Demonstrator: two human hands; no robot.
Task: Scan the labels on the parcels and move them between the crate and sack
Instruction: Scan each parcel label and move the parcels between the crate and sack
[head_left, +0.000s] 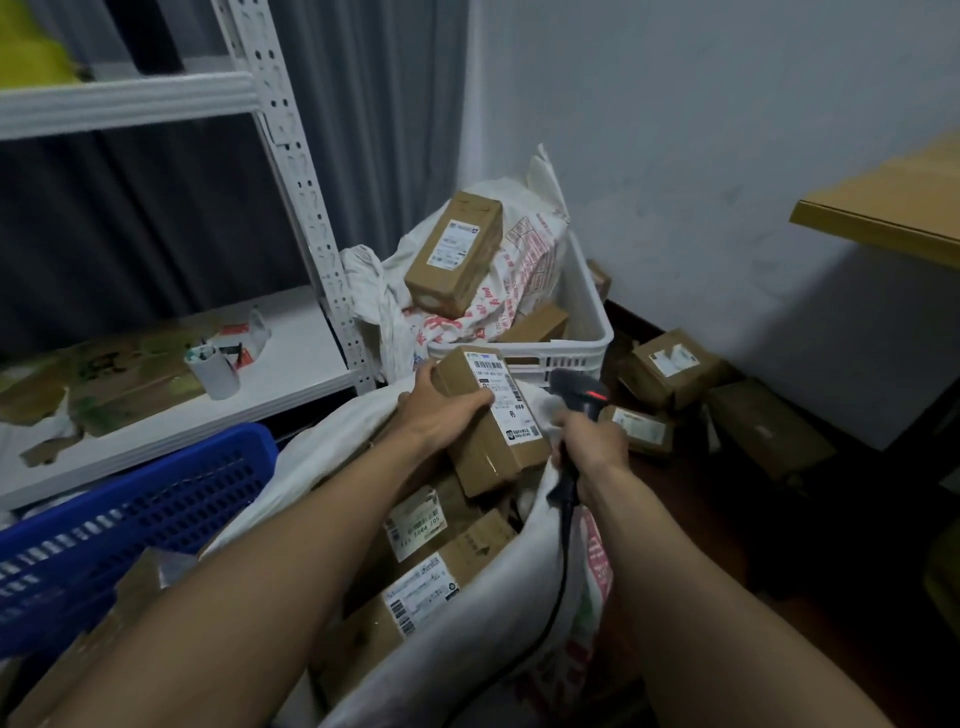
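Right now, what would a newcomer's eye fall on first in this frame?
The left hand grips a cardboard parcel, label up, over the open white sack of boxes at centre. Just right of it, the right hand holds a black scanner with a red glow. Behind them a white crate holds a printed bag with a second parcel lying on top.
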